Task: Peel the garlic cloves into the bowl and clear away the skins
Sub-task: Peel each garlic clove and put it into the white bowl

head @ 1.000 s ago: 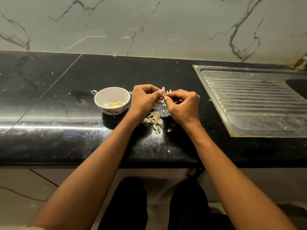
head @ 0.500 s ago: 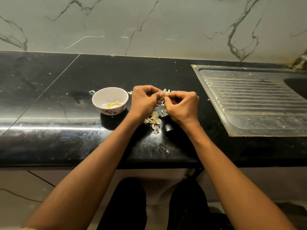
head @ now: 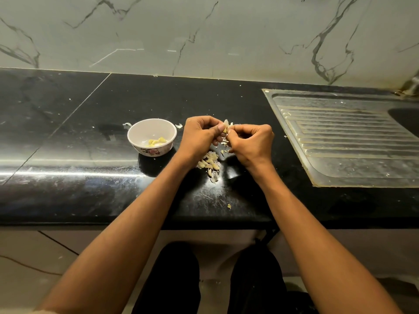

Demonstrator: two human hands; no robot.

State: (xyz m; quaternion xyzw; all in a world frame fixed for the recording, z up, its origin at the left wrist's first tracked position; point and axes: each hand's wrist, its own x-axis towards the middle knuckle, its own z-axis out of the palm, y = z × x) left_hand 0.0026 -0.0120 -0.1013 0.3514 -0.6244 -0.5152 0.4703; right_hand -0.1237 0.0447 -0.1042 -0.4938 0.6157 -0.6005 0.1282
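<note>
A garlic clove (head: pixel 225 129), pale and partly skinned, is pinched between our two hands above the middle of the black counter (head: pixel 90 141). Our left hand (head: pixel 200 138) curls its fingers around the clove with the thumb pressed to its near side, while our right hand (head: pixel 251 143) nips at it with thumb and forefinger, the other fingers folded in. The hands meet knuckle to knuckle and hide most of the clove (only its tip shows above the thumbs).

Just left of our left hand stands the small white bowl (head: pixel 136 141), flowers painted on its outer wall, with a few yellowish peeled cloves (head: pixel 156 141) lying at its bottom. Directly below the hands, on the near side, a heap of unpeeled cloves and skins (head: pixel 210 164) rests on the counter, partly covered by our left wrist. More skin scraps (head: pixel 224 143) lie under and between the fingers, one scrap (head: pixel 179 125) sits between the bowl and our left hand, and a lone flake (head: pixel 229 206) lies near the counter's front edge.

To the right, well apart from the hands, a steel draining board (head: pixel 344 141) with raised ribs runs toward the sink basin (head: pixel 405 118) at the frame's edge. A marble-veined wall (head: pixel 204 35) backs the far side of the counter.
</note>
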